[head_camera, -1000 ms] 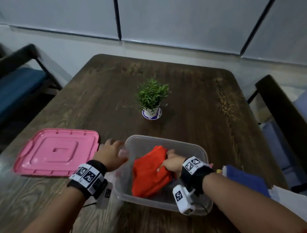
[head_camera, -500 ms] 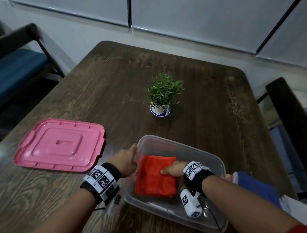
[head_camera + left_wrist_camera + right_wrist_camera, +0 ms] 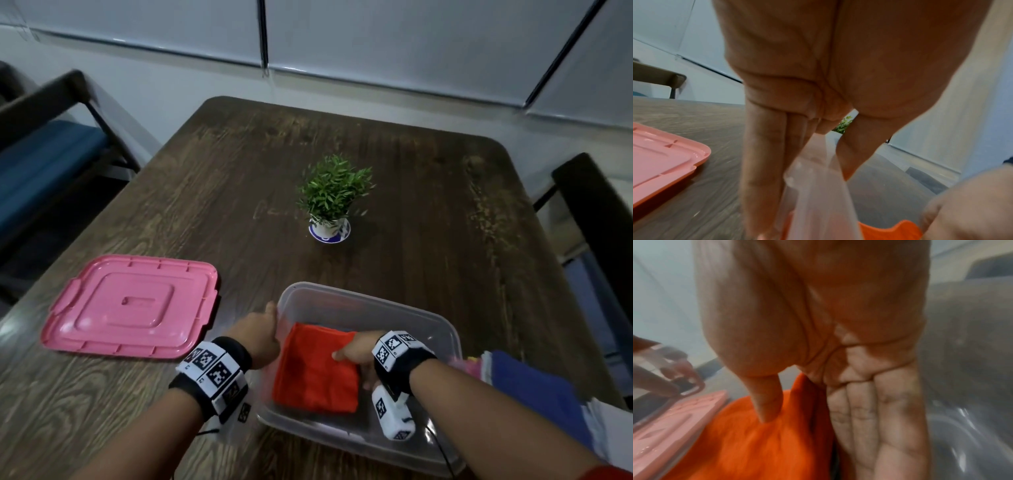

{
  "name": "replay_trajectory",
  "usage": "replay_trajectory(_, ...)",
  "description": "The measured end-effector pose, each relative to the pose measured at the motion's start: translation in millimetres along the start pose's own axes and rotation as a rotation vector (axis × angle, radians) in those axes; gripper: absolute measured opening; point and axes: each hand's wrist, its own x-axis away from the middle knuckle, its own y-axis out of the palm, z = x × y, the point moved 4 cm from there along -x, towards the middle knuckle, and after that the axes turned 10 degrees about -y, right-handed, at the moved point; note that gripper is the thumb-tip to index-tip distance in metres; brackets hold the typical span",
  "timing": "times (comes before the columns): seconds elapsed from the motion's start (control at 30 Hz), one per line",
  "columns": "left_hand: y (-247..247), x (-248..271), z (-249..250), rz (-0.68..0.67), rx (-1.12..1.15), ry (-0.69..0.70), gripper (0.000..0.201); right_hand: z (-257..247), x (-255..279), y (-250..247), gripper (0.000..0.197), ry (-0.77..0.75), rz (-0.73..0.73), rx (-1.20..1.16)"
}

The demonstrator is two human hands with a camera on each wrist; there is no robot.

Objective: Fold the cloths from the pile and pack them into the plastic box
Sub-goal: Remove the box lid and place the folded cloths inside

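Dining room: wooden table (image 3: 394, 178), chairs (image 3: 596, 219), plant (image 3: 330, 195).

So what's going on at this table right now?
A person is packing folded cloths into a clear plastic box on a dark wooden table. The left hand grips the box's left wall, while the right hand pinches a folded orange cloth lying inside. The pink plastic lid lies aside; more cloths, a blue cloth on top, wait at right.
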Motion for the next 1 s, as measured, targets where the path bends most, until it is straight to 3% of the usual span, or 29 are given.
replay_trajectory(0.13,-10,10,24,0.105,-0.057,-0.030,0.085,4,41,-43,0.048,-0.083,0.103,-0.104)
replay_trajectory(0.23,-22,39,87,0.338,-0.067,0.156,0.070,35,78,-72,0.034,-0.192,0.189,-0.419)
replay_trajectory(0.3,-19,64,142,0.398,-0.031,0.350,0.057,70,103,-90,0.026,-0.235,0.326,-0.579)
replay_trajectory(0.4,8,91,223,0.277,0.055,0.535,0.049,140,134,-109,0.020,-0.220,0.560,-0.689)
replay_trajectory(0.5,53,100,291,0.125,0.104,0.569,0.039,222,151,-107,0.020,-0.109,0.710,-0.626)
replay_trajectory(0.57,89,92,326,0.028,0.130,0.491,0.044,270,156,-97,0.021,-0.017,0.745,-0.457)
replay_trajectory(0.67,142,74,360,-0.083,0.185,0.289,0.052,316,153,-72,0.007,0.100,0.721,-0.290)
replay_trajectory(0.77,183,55,370,-0.104,0.324,0.014,0.066,339,136,-47,0.036,0.105,0.645,-0.145)
replay_trajectory(0.83,209,38,366,-0.166,0.456,-0.159,0.088,345,126,-34,0.039,0.071,0.612,-0.094)
replay_trajectory(0.9,228,29,362,-0.238,0.552,-0.239,0.106,351,118,-26,0.042,0.045,0.620,-0.092)
replay_trajectory(0.93,235,27,359,-0.279,0.591,-0.256,0.107,352,115,-25,0.045,0.035,0.630,-0.092)
replay_trajectory(1.0,244,25,353,-0.343,0.720,-0.290,0.086,354,112,-23,0.048,0.010,0.641,-0.076)
